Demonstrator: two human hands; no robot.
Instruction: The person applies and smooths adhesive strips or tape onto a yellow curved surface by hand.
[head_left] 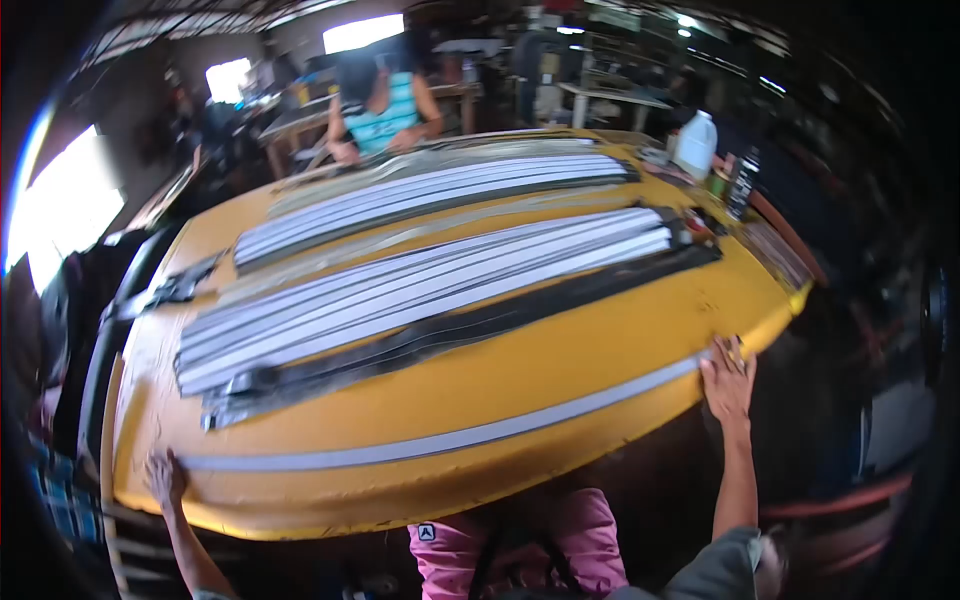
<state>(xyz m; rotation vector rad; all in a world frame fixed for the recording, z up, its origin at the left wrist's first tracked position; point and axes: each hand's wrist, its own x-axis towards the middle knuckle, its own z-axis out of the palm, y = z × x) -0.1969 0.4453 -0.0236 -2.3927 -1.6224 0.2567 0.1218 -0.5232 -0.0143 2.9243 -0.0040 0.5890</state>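
A long light grey strip (450,441) lies along the near side of the yellow-topped table (560,350), curving gently in the wide lens. At its left end, my left hand (165,482) grips the tip by the table's corner, slightly blurred. The other end is under the fingers of my right hand (728,382), which hold it near the table's right edge. Just beyond the strip, a long black strip of material (470,325) lies beside a bundle of white strips with dark edges (430,290).
A second bundle of white strips (430,200) lies farther back. Across the table another person (385,115) works with both hands low. A whitish jug (696,145) and a dark bottle (742,183) stand at the far right. Black tape-like material (180,285) hangs over the left edge.
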